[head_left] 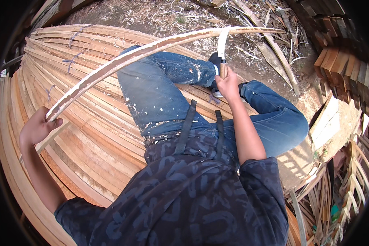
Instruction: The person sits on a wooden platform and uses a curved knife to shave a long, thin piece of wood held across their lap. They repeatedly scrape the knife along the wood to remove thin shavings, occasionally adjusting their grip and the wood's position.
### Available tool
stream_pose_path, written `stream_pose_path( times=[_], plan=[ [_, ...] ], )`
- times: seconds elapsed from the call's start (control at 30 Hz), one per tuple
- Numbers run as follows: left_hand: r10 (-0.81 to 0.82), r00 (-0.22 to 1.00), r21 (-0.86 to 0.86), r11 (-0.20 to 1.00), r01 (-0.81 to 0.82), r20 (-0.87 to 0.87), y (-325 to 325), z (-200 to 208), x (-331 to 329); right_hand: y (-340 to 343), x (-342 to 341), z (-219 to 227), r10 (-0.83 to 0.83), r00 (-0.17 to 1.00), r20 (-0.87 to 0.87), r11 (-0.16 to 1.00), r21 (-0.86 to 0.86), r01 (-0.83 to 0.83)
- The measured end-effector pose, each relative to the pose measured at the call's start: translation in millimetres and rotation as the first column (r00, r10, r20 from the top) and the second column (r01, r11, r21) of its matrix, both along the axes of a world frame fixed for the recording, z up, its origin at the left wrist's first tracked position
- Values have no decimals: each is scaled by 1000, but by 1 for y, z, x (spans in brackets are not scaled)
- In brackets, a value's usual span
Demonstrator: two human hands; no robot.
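Observation:
My left hand [39, 126] is closed round the near end of a long wooden strip [121, 62], dark brown along its middle with pale edges. The strip runs up and across over my legs, its far end reaching the upper right. A knife with a wooden handle [223, 69] is gripped in my right hand [228, 85]. Its broad pale blade [222, 43] points away from me and overlaps the strip's far part; whether it touches the wood I cannot tell. Pale shavings cling to my blue jeans [151, 92].
I sit on bundled wooden strips [90, 139] tied with bluish cords [71, 57]. Shavings [151, 16] litter the ground ahead. Long boards [270, 45] lie at the far right, near stacked brown planks [340, 71]. Thin offcuts [324, 197] are heaped at the lower right.

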State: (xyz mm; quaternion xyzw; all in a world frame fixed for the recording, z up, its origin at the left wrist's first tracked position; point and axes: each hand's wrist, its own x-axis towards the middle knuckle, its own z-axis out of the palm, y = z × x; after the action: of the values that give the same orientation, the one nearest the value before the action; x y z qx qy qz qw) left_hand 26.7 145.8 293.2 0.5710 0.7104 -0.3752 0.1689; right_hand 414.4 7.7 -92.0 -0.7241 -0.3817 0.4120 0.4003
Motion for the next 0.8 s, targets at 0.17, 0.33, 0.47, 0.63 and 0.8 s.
stream_pose_path(
  times=[0.17, 0.33, 0.47, 0.63, 0.8],
  plan=[
    [-30, 999, 28, 999, 31, -37, -5, 10, 6, 5, 17, 2, 14, 997, -72, 994, -104, -21],
    [-44, 999, 45, 998, 43, 31, -5, 12, -1, 4, 13, 6, -23, 994, -106, 999, -37, 19],
    [-45, 999, 41, 998, 46, -17, -4, 10, 5, 5, 9, 5, -78, 930, -360, 993, -108, 42],
    [-58, 998, 51, 997, 58, 2, -5, 11, 1, 14, -11, 44, -200, 250, -947, 967, -149, 209],
    [-63, 998, 44, 997, 62, 16, -9, 8, 0, 34, 2, 35, -249, 921, -299, 967, -18, 255]
  ],
)
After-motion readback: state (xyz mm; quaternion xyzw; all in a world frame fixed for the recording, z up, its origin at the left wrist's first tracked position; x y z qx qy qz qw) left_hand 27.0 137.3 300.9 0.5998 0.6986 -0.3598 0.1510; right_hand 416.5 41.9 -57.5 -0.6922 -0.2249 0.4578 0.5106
